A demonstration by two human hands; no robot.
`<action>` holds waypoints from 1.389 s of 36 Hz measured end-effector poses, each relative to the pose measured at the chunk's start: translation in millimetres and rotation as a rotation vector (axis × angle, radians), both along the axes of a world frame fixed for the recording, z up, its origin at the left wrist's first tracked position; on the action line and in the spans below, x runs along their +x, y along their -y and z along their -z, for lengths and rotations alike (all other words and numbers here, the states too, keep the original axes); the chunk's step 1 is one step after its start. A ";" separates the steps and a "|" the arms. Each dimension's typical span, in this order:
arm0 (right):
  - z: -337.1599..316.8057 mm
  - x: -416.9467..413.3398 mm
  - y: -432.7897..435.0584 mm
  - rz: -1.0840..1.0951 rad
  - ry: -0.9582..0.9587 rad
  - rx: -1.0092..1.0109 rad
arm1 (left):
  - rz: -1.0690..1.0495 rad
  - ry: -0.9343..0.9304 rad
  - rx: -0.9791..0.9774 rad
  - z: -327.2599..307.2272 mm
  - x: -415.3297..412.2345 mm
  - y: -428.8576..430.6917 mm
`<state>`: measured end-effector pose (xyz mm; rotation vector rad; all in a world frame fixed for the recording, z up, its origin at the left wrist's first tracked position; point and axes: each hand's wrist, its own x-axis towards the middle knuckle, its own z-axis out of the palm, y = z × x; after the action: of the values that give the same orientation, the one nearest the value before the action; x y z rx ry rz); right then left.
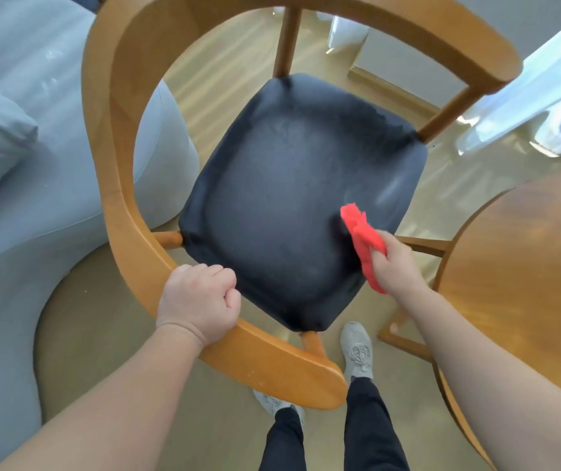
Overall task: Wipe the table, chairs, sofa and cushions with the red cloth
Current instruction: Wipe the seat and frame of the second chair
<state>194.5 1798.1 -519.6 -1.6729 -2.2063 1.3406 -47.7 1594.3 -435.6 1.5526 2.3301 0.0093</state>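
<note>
Head view: frame centre, chair (129, 107) with dark seat (282, 198).
My left hand (201, 300): fingers curled tight round the backrest rail, lower centre.
My right hand (396, 263): fingers pinching the red cloth (362, 232) against the seat's right edge.

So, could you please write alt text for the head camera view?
A person's right hand wipes a chair's dark seat with a red cloth, while the left hand grips its curved wooden backrest. A pale sofa stands left, a wooden table right.
</note>
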 end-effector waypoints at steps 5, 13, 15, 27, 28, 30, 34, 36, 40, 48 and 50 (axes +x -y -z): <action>0.7 -35.0 -68.7 -0.203 0.031 0.165 | -0.003 -0.004 -0.015 -1.5 0.3 -0.7; 47.8 -57.2 -91.6 -0.581 0.402 0.197 | -0.017 -0.009 -0.050 -3.9 1.3 -3.8; 60.8 -54.9 -79.3 -0.621 0.516 0.157 | -0.020 -0.009 -0.033 -3.7 0.7 -2.7; 71.9 34.0 78.1 -0.419 0.367 -0.022 | -0.012 -0.026 0.007 1.4 0.2 0.6; 70.5 39.3 88.4 -0.413 0.368 -0.053 | -0.012 -0.025 0.014 1.5 -0.4 -0.3; 64.1 43.7 96.7 -0.384 0.342 -0.113 | -0.014 -0.021 0.031 0.3 -0.9 -1.7; 40.5 40.3 86.6 -0.184 0.209 -0.107 | -0.011 -0.014 0.021 -3.2 0.8 0.2; 30.7 36.0 68.6 -0.035 0.113 -0.035 | -0.015 -0.009 0.014 -4.1 1.6 0.4; 26.9 19.9 11.0 0.149 -0.017 0.078 | -0.011 -0.026 0.032 -4.1 2.2 -0.4; 42.6 -2.6 -125.8 0.154 0.054 0.230 | -0.036 -0.033 0.040 -1.4 3.3 -1.3; 51.6 -0.6 -155.0 0.099 0.141 0.251 | -0.040 -0.027 0.037 -0.5 3.2 -1.1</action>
<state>193.9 1953.0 -571.3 -1.8005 -2.2204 0.9056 -44.5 1595.3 -435.0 1.5324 2.3952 0.0419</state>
